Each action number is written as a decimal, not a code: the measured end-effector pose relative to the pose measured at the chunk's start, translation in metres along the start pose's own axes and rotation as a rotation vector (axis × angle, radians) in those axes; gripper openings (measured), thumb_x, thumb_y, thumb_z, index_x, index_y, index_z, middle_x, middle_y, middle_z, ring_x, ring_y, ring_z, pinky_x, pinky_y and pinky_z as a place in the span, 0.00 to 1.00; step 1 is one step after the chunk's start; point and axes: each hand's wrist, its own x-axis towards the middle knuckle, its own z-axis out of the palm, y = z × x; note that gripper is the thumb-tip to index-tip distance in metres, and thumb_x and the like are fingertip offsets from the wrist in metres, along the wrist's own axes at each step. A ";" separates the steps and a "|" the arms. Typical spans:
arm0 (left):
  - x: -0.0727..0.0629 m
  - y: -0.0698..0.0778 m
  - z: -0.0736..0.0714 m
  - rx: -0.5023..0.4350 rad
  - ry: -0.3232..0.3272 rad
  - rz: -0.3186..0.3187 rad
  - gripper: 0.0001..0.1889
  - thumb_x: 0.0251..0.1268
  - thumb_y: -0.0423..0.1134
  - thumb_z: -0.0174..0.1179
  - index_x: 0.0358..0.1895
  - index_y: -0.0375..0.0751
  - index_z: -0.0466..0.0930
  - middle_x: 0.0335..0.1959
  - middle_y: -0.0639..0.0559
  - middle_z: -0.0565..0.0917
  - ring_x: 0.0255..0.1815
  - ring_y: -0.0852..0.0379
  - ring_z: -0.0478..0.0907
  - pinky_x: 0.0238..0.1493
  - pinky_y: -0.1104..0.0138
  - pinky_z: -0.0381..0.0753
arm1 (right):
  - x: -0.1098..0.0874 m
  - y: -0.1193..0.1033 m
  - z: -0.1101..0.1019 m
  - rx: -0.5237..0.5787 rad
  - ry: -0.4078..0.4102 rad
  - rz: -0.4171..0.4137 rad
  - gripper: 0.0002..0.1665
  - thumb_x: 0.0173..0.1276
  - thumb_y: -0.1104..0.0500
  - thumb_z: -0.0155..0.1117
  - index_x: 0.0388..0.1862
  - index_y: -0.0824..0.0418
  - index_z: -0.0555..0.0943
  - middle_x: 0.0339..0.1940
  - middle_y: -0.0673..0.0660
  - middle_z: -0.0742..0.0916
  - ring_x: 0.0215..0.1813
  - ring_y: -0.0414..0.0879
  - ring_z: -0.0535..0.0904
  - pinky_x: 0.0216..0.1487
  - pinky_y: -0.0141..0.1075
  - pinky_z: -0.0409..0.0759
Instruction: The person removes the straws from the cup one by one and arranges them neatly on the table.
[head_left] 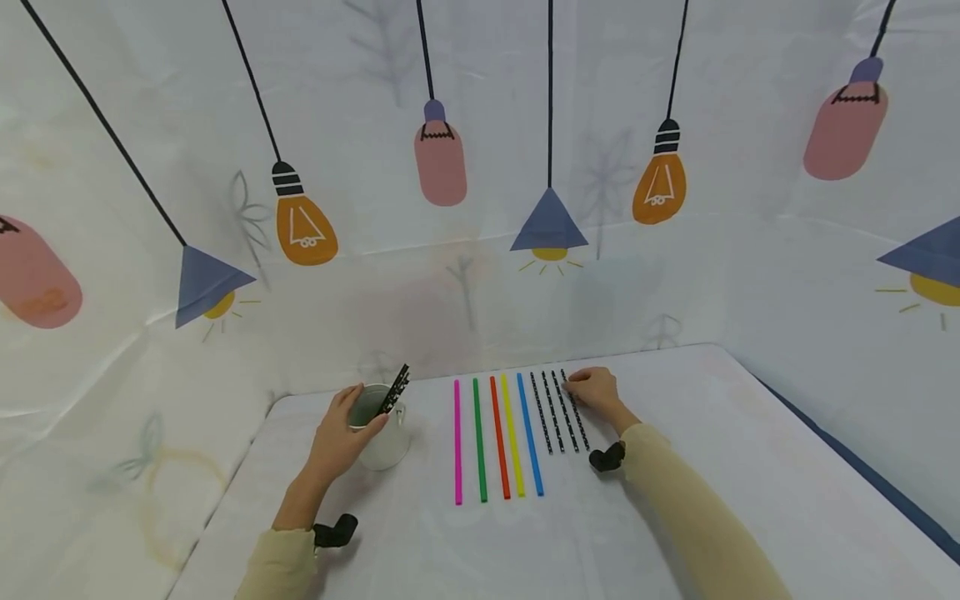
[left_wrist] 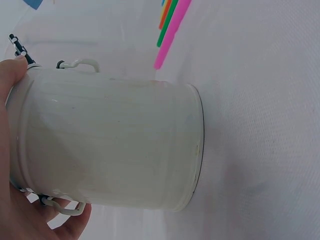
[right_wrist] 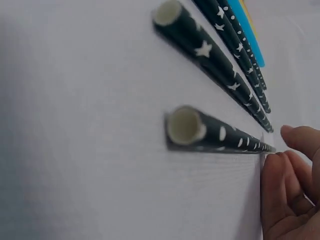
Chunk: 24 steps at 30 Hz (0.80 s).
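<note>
On the left, my left hand [head_left: 336, 437] grips a white bucket [head_left: 387, 450] near its rim, the thumb lying by a few black patterned straws [head_left: 395, 388] that lean out of it. In the left wrist view, the bucket [left_wrist: 110, 142] shows small handles on its sides. My right hand [head_left: 597, 392] is at the far end of the rightmost black straw [head_left: 576, 410]. In the right wrist view, thumb and curled fingers [right_wrist: 275, 192] lie either side of the far end of this white-spotted straw [right_wrist: 225, 134]. Beside it lie star-patterned black straws [right_wrist: 210, 52].
Left of the black straws, pink [head_left: 457, 442], green [head_left: 480, 442], red [head_left: 499, 437], yellow [head_left: 513, 437] and blue [head_left: 530, 437] straws lie in a row on the white-covered table [head_left: 420, 550]. A white wall hanging [head_left: 360, 317] printed with lamps stands behind.
</note>
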 end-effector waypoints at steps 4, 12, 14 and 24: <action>0.001 -0.003 -0.001 0.016 0.002 0.006 0.45 0.64 0.60 0.60 0.74 0.35 0.56 0.72 0.37 0.59 0.69 0.34 0.60 0.61 0.37 0.62 | -0.002 -0.004 0.003 0.053 0.028 -0.054 0.18 0.65 0.55 0.69 0.47 0.67 0.84 0.34 0.59 0.86 0.29 0.45 0.79 0.28 0.34 0.78; -0.002 -0.006 -0.003 0.036 0.005 -0.009 0.45 0.64 0.60 0.60 0.74 0.34 0.56 0.72 0.36 0.59 0.68 0.33 0.60 0.60 0.36 0.62 | -0.020 -0.051 0.033 0.154 -0.011 -0.208 0.10 0.68 0.59 0.65 0.42 0.65 0.85 0.35 0.59 0.86 0.33 0.52 0.82 0.31 0.38 0.82; -0.002 -0.005 -0.003 0.030 0.003 -0.011 0.45 0.64 0.60 0.60 0.75 0.35 0.56 0.72 0.37 0.59 0.68 0.33 0.60 0.61 0.36 0.61 | -0.024 -0.068 0.042 0.160 -0.031 -0.244 0.10 0.68 0.60 0.65 0.42 0.65 0.85 0.37 0.61 0.86 0.35 0.56 0.83 0.32 0.40 0.83; 0.002 -0.003 0.002 0.020 -0.009 -0.026 0.45 0.64 0.62 0.59 0.75 0.36 0.55 0.72 0.37 0.58 0.70 0.34 0.58 0.62 0.36 0.59 | -0.041 -0.122 0.088 0.234 -0.176 -0.323 0.10 0.69 0.60 0.64 0.42 0.66 0.85 0.38 0.64 0.87 0.36 0.62 0.83 0.30 0.37 0.82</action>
